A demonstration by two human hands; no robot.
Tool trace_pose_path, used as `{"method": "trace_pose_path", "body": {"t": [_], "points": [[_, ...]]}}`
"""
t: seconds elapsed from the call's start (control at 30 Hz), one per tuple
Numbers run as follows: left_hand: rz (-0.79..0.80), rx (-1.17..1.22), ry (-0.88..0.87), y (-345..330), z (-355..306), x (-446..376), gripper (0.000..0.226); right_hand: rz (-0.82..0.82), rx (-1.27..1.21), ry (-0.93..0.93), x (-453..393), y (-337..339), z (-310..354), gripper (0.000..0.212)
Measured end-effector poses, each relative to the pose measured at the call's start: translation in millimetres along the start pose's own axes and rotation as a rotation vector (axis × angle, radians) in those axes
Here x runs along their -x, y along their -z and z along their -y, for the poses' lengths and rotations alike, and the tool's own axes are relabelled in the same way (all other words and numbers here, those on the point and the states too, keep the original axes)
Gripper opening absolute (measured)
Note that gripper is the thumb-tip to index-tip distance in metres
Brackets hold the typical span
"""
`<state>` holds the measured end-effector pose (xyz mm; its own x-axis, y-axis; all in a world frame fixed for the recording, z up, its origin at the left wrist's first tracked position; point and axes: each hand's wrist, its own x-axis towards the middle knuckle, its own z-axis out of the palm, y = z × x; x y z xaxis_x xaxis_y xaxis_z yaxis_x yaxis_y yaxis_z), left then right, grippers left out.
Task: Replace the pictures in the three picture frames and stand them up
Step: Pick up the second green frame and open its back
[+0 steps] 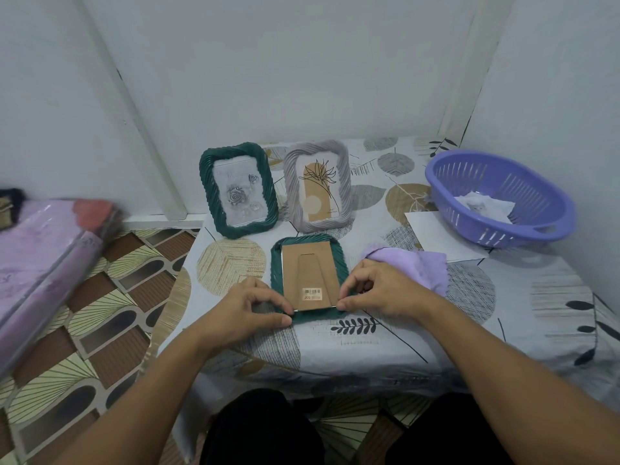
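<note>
Tabletop point(385, 347), frame point(310, 278) face-down, lengthwise away

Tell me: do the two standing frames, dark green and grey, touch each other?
Apart. The head view shows tablecloth between the dark green frame and the grey frame.

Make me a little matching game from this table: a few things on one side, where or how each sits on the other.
Things:
1. dark green frame with rose picture
2. grey frame with plant drawing
3. face-down green frame
4. purple basket

States:
A. lies flat, cardboard back up, between both hands
B. stands at back left
C. sits at far right, paper inside
D. stands at back, middle

Pairs: 1-B, 2-D, 3-A, 4-C
</note>
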<state>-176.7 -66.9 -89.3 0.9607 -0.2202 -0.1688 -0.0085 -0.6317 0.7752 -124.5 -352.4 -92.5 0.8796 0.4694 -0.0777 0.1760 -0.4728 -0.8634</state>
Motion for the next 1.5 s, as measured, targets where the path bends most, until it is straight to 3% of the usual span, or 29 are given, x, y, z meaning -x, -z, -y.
{"method": "trace_pose_path", "body": {"t": [0.9, 1.07, 1.13, 1.27, 1.5], "points": [[-0.031, 0.045, 0.023, -2, -1, 0, 0.018, 0.159, 0.115, -0.037, -3, 5, 4, 0.019], [-0.002, 0.150, 0.038, 3, -5, 1, 0.015, -0.022, -0.209, -0.068, -10, 2, -2, 0.010], [-0.109, 0.182, 0.060, 9, -8, -3, 0.010, -0.068, -0.286, -0.104, -15, 0, -3, 0.012], [-0.496, 0.004, 0.073, 16, -9, -27, 0.013, -0.093, -0.314, -0.150, -19, -4, -4, 0.018], [-0.627, -0.068, 0.113, -9, 12, -49, 0.015, -0.247, -0.211, -0.217, -26, -11, 5, 0.025]]}}
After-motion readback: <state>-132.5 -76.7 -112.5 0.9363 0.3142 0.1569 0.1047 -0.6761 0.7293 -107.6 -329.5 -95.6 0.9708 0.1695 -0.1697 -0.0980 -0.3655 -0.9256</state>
